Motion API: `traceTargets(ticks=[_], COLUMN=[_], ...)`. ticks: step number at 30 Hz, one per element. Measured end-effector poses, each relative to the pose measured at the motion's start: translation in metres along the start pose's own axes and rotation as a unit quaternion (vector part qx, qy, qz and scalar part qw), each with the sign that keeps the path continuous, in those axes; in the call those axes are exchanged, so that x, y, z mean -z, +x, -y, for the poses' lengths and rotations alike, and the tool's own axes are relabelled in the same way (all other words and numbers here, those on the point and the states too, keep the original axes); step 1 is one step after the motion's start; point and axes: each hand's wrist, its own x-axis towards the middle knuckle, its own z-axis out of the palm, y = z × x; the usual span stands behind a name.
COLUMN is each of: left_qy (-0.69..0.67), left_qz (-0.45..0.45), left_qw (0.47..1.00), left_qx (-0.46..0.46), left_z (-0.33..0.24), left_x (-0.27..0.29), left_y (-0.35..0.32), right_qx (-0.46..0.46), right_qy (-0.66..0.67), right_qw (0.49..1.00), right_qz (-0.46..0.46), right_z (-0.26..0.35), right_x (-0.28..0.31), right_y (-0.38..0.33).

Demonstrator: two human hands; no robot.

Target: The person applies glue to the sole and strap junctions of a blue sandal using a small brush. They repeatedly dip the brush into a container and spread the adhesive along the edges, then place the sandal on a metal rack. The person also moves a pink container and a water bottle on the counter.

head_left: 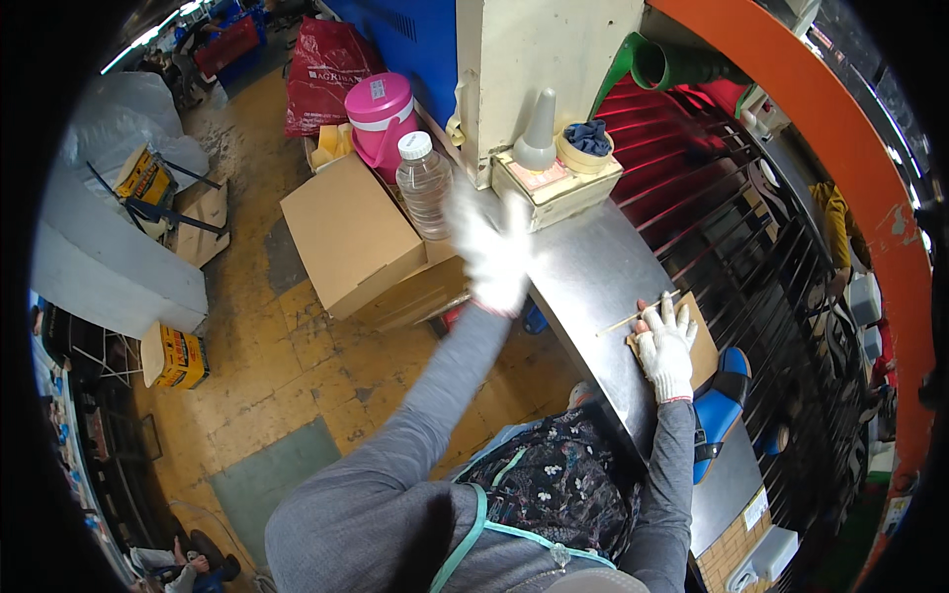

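Note:
My left hand [497, 247], in a white glove, is smeared by motion in front of the clear plastic bottle [425, 188]; its fingers cannot be made out. At the metal table [593, 272], my right hand [664, 348] wears a white glove with some bare fingertips. A thin pale stick [615, 327] runs between its thumb and forefinger, while the other fingers stretch over a flat brown cardboard piece [704, 346]. Just right of that hand lies a blue and black sandal [719, 410] at the table's edge.
Beyond the table are dark rollers [682, 188] under an orange curved frame [840, 89]. A box-shaped stand [559, 198] holds a grey cone [538, 133] and a round tub [585, 148]. At left stand a cardboard box [351, 237] and a pink jug [381, 114].

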Motion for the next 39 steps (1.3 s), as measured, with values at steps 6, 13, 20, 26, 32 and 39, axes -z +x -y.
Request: traceTargets(ticks=[6, 13, 20, 26, 32, 39], left_qy=[0.149, -0.104, -0.153, -0.238, -0.176, -0.081], left_qz=[0.067, 0.001, 0.120, 0.301, 0.360, 0.322], left_qw=[0.975, 0.981, 0.978, 0.913, 0.903, 0.938], left_qx=[0.148, 0.161, 0.078, 0.135, 0.154, 0.099], left_z=[0.087, 0.103, -0.042, -0.101, -0.089, -0.080], left_x=[0.033, 0.031, 0.068, -0.012, -0.104, -0.137], left_y=[0.129, 0.118, 0.114, 0.082, 0.029, 0.002], right_qx=[0.031, 0.019, -0.002, -0.001, 0.008, -0.062], right_qy=[0.020, 0.047, 0.082, 0.131, 0.154, 0.182], right_qw=[0.998, 0.997, 0.996, 0.989, 0.980, 0.973], right_qz=[-0.042, -0.054, -0.029, -0.066, -0.128, -0.127], right_z=[-0.001, 0.001, 0.004, 0.011, -0.001, -0.008], right_x=[-0.002, -0.001, 0.010, 0.038, 0.093, 0.121], right_y=[-0.012, -0.015, -0.016, -0.029, -0.091, -0.139])
